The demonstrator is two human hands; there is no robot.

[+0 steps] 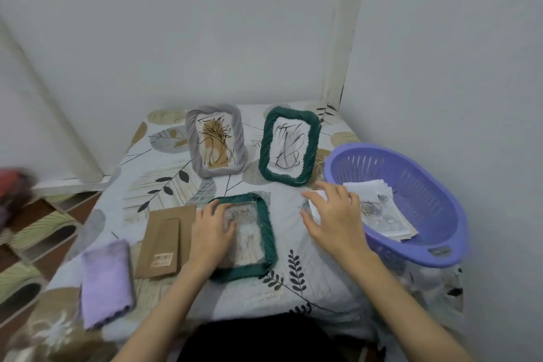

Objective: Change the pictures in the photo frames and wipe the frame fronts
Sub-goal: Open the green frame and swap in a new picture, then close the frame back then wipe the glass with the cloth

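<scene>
Beside the purple basket (435,250), right hand (338,214) pinches a white paper (318,200); left hand (211,232) rests flat-fingered on the green frame (269,232).

Green rope-edged frame (269,232): flat in front of me, back removed, no picture inside. My left hand (211,233) rests on its left half.
Brown backing board (166,241): flat, just left of that frame, stand side up.
Grey frame (216,141) and second green frame (289,145): propped upright at the far side, side by side, each with a line drawing.
Pictures (379,211): loose stack in the purple basket (426,185), right.
White sheet (318,203): pinched in my right hand (335,214).
Lilac cloth (105,282): folded, near left.
</scene>
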